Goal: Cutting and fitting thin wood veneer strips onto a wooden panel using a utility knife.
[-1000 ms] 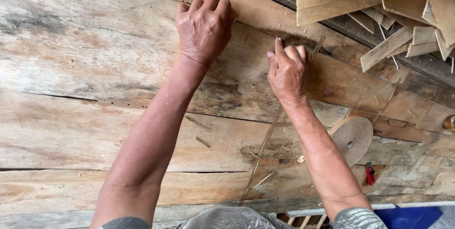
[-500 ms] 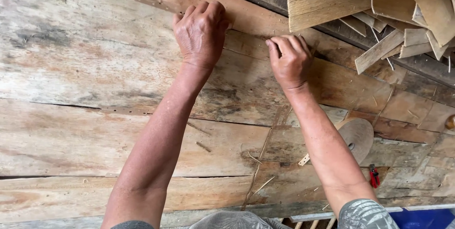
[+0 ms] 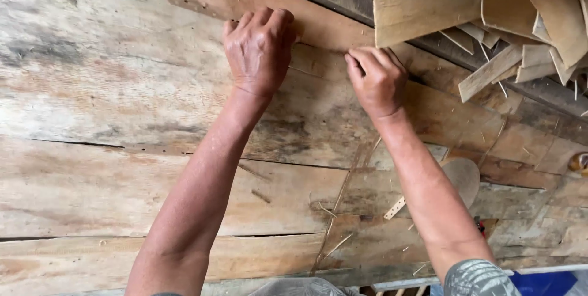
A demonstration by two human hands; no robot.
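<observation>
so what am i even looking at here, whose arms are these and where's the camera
The camera sits on a person's head and looks down, so the two bare arms reaching away from you are that person's own; there is no machine. The left hand lies with its fingers hooked over the far edge of a reddish wooden board. The right hand is curled beside it on the same board; whether it pinches anything is hidden. Under the arms are wide, weathered planks, scattered with thin splinters. At the top right lies a heap of pale, thin wood offcuts. A round, flat wooden piece shows just behind the right forearm.
</observation>
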